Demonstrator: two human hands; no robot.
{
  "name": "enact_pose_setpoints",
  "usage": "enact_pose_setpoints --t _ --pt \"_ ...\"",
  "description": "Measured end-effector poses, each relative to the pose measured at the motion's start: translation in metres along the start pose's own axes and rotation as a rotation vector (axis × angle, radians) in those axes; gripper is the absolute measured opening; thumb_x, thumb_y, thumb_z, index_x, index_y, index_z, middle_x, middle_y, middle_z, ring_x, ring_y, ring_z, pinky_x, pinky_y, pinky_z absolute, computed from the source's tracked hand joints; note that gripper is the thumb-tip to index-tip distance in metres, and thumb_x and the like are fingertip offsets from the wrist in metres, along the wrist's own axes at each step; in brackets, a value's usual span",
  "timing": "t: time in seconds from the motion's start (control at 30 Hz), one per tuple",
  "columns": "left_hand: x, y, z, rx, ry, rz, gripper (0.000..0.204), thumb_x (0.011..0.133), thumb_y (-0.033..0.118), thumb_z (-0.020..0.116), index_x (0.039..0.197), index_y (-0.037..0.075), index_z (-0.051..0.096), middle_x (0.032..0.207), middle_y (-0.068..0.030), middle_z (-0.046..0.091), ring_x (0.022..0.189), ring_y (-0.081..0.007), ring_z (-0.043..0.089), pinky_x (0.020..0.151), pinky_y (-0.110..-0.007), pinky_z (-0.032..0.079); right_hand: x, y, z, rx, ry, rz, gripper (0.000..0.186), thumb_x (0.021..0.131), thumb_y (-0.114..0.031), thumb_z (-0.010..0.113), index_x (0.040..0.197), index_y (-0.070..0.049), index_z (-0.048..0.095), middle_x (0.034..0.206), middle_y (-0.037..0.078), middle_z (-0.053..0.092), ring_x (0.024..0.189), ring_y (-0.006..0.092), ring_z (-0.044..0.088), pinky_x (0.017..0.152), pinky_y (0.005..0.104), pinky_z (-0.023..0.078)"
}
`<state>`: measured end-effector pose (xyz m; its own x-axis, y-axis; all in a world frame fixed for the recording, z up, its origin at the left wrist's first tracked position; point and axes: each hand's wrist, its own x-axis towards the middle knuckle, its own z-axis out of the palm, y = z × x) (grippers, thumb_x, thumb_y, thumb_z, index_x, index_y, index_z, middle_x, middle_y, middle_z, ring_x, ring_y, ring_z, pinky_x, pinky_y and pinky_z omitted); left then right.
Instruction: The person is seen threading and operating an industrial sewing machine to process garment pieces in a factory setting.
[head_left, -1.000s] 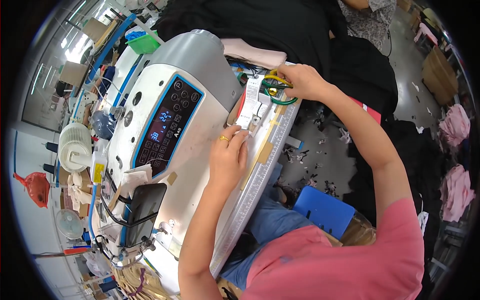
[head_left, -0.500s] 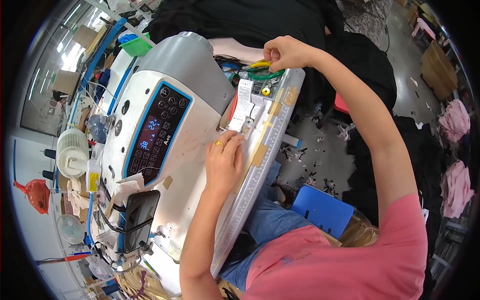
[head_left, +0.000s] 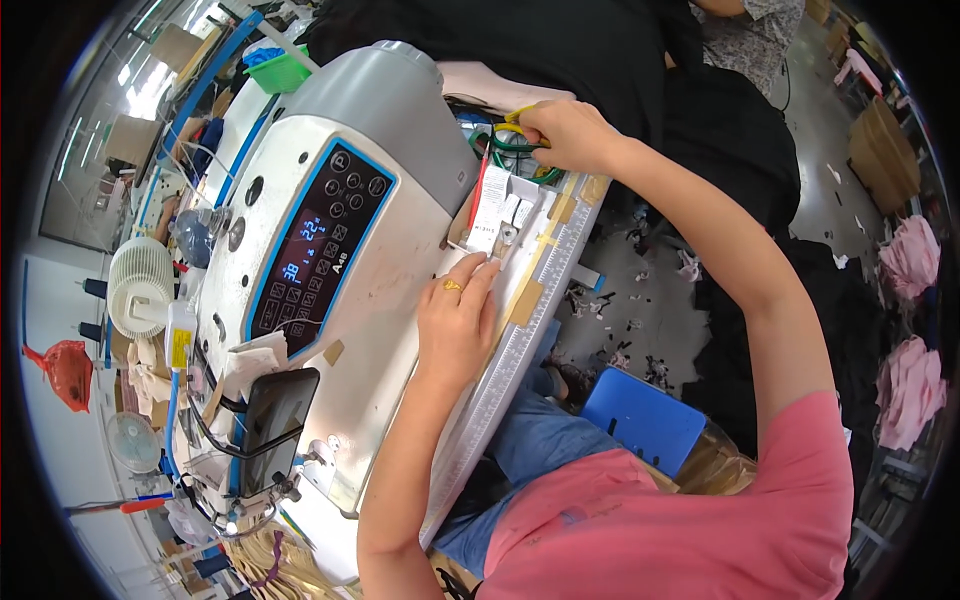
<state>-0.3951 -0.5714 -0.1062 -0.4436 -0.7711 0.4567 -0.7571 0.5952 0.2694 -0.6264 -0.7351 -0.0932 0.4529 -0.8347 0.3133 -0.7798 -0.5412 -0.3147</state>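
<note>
My right hand (head_left: 570, 135) is at the far end of the machine bed. Its fingers are closed at a curved yellow handle (head_left: 513, 117), beside green loops (head_left: 515, 146); the rest of that tool is hidden among cords and small items. Nearer, my left hand (head_left: 457, 318), with a ring on one finger, rests on the sewing machine bed (head_left: 385, 385). Its fingertips are bent together at the near end of a white printed label stack (head_left: 488, 213). What they pinch, if anything, is too small to make out. A small metal part (head_left: 508, 236) lies by the labels.
The grey-and-white sewing machine (head_left: 330, 190) with a lit control panel stands on the left. A phone (head_left: 280, 425) sits in a holder near it. A ruler strip (head_left: 520, 340) edges the bed. Black cloth (head_left: 500, 40) is heaped behind; a blue stool (head_left: 643, 420) stands to the right.
The machine has shifted slightly in view. My right hand has moved over the yellow handle and green loops, covering more of them. My left hand stays by the label stack.
</note>
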Motion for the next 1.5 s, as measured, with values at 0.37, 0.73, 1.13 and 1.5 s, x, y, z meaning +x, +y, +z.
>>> enact_pose_setpoints --t 0.37,0.73,1.13,1.5 --pt "-0.009 0.002 0.001 -0.026 -0.009 -0.013 0.04 0.075 0.001 0.061 0.114 0.006 0.057 0.119 -0.0109 0.056 0.097 -0.0256 0.057 0.083 -0.038 0.043 -0.004 -0.024 -0.002 0.154 0.175 -0.303 0.009 0.074 -0.006 0.062 0.082 -0.003 0.06 0.082 0.009 0.059 0.076 0.0273 0.059 0.068 0.0351 0.047" --pt "-0.009 0.005 0.0 -0.003 -0.053 -0.014 0.045 0.074 -0.001 0.06 0.118 0.006 0.054 0.123 -0.01 0.054 0.101 -0.0246 0.056 0.084 -0.038 0.042 -0.008 -0.059 0.019 0.145 -0.26 -0.492 0.017 0.075 -0.006 0.056 0.087 -0.01 0.068 0.095 0.007 0.06 0.088 0.0262 0.06 0.078 0.0352 0.047" --pt "-0.014 0.0 0.001 -0.011 -0.061 -0.027 0.052 0.072 -0.002 0.061 0.122 0.008 0.052 0.128 -0.0097 0.051 0.103 -0.0261 0.055 0.087 -0.04 0.041 -0.044 0.043 -0.007 0.266 0.208 0.109 0.012 0.072 -0.006 0.063 0.082 -0.005 0.069 0.076 0.01 0.063 0.069 0.0218 0.062 0.064 0.0311 0.049" --pt "-0.021 0.009 -0.006 -0.009 -0.033 -0.022 0.054 0.072 -0.003 0.06 0.125 0.004 0.048 0.127 -0.0138 0.05 0.106 -0.0278 0.054 0.09 -0.041 0.04 -0.027 0.024 0.013 -0.051 0.079 0.282 0.021 0.072 -0.026 0.065 0.081 -0.008 0.067 0.075 0.011 0.062 0.071 0.0273 0.062 0.062 0.0362 0.048"
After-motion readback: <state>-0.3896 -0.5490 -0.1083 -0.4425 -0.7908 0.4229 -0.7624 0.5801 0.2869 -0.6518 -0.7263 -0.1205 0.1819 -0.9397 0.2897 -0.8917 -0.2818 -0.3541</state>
